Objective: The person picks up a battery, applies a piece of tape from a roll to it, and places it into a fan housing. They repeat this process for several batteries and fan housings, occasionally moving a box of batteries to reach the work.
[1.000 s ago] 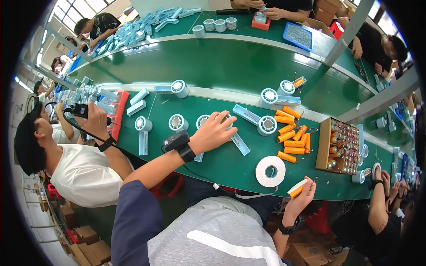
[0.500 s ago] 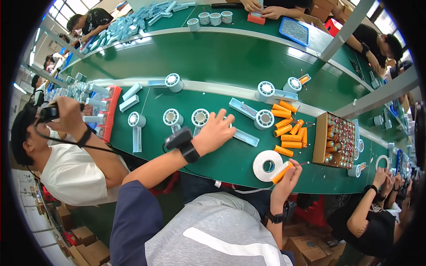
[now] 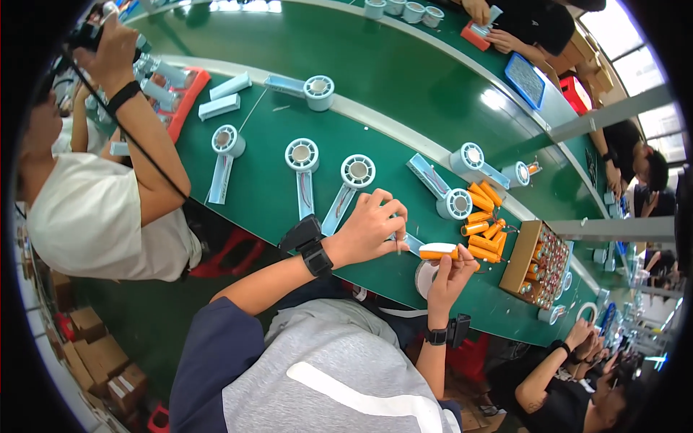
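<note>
My right hand (image 3: 445, 283) is closed on an orange cylindrical battery (image 3: 440, 255) with a white strip along its upper side and thin wires at its right end. Just left of it, my left hand (image 3: 372, 229) has its fingers bent into a pinch; what lies between the fingertips is too small to make out. A light blue trough-shaped piece (image 3: 413, 244) shows partly between the hands. Below the battery, a white tape roll (image 3: 424, 280) is partly hidden by my right hand. Nearby are light blue fan housings with round slotted heads (image 3: 358, 172) and trough handles, some with wires inside.
Loose orange batteries (image 3: 484, 244) lie right of my hands, beside a cardboard box (image 3: 521, 261) packed with cells. A red rack (image 3: 189, 101) stands at left near a co-worker in a white shirt (image 3: 101, 224). Other people work across the bench and at right.
My left hand has come off the light blue pieces and moved right, its spread fingers now pinched. The right hand has raised the battery and turned it nearly level. The view has tilted.
</note>
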Available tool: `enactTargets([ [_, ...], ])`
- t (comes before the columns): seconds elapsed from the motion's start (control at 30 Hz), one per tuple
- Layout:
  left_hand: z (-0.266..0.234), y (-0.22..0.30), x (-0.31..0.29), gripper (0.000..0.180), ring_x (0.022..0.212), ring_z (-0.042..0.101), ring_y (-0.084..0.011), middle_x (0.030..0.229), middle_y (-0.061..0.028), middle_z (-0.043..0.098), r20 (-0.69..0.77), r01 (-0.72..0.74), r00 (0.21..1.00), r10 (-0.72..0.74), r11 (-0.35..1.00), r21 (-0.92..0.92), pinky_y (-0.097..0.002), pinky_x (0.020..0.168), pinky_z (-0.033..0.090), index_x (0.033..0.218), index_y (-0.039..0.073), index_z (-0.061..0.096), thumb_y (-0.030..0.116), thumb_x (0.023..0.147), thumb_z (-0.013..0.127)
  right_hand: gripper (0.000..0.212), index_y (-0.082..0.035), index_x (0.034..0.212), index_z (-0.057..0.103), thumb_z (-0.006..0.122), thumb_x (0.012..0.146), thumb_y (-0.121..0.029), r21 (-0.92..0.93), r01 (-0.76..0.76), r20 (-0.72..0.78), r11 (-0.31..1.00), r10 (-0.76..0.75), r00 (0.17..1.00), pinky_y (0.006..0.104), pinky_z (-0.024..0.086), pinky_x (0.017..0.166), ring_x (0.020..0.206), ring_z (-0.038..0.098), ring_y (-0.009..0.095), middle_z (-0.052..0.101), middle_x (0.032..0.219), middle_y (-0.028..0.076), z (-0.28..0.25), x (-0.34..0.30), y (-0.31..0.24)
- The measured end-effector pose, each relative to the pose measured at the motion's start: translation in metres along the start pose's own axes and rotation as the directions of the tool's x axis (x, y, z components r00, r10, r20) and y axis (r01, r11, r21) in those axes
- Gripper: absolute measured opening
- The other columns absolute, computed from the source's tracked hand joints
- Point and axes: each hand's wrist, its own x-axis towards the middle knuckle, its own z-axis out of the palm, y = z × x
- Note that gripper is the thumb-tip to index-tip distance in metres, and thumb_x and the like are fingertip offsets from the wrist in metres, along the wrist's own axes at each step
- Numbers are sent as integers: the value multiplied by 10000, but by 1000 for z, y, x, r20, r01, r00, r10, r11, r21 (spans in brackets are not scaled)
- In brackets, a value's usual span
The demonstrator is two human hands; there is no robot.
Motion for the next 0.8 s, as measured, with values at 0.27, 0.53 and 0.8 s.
enactTargets([
  [0.27,9,-10,-3,204,995,552,-209,968,43,628,-45,-33,999,29,996,-87,-373,837,381,816,146,587,132,762,783,415,-102,1318,468,599,942,15,-380,574,338,725,-469,816,401,519,783,862,619,306,646,1048,178,-16,13,6],
  [0.53,12,-11,-6,216,1010,563,-229,997,26,637,-32,-57,998,54,992,-113,-384,851,403,878,130,605,112,742,771,330,-156,1154,657,734,838,-105,-475,776,788,416,-192,585,425,457,812,911,571,295,656,1028,57,-2,56,-63],
  [0.8,6,-9,-7,441,1076,560,-284,1148,-43,619,2,47,999,-47,990,-132,-413,943,434,1150,116,614,133,737,768,293,-237,1145,677,726,861,-292,-458,844,869,278,-62,492,388,404,761,832,554,233,593,852,8,15,66,-75],
])
